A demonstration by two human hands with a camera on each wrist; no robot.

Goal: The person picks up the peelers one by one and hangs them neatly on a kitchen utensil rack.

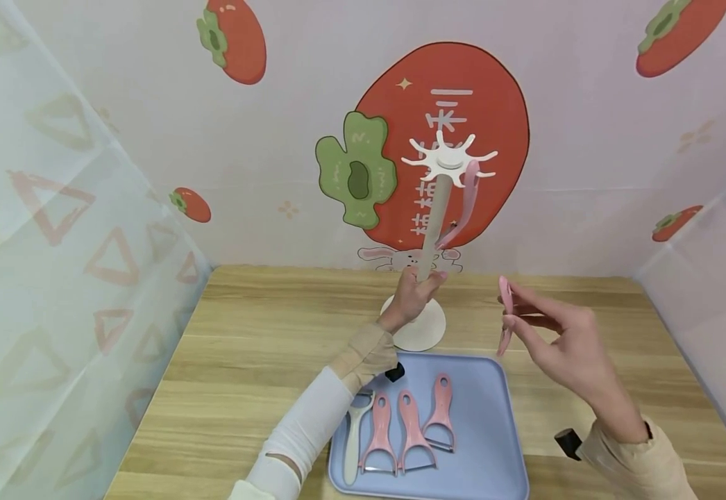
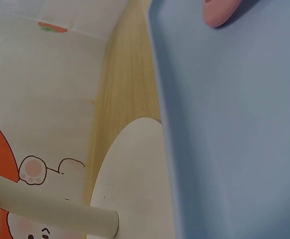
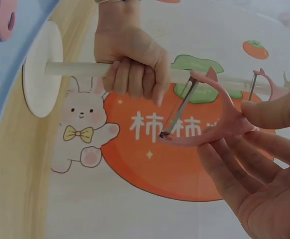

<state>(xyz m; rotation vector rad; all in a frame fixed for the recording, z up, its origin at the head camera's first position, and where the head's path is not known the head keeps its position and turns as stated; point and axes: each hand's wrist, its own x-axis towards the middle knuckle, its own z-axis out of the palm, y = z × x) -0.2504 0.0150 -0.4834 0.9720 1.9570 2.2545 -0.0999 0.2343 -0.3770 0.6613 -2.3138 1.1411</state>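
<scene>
My left hand (image 1: 408, 300) grips the pole (image 1: 436, 222) of a white rack with a round base (image 1: 421, 330) and hooked arms (image 1: 450, 160) at its top. A pink peeler (image 1: 470, 198) hangs from one of those arms. To the right of the rack, my right hand (image 1: 566, 347) pinches another pink peeler (image 1: 506, 295) between thumb and fingers, apart from the rack. In the right wrist view this peeler's metal blade (image 3: 179, 107) points toward the pole. Below lies a blue tray (image 1: 484, 423) with three pink peelers (image 1: 409, 417) and a white peeler (image 1: 352, 444).
The tray lies on a wooden table (image 1: 238, 368), just in front of the rack's base. Behind stands a wall (image 1: 563, 139) printed with persimmons and a rabbit. Pale side panels (image 1: 57, 243) enclose the table left and right.
</scene>
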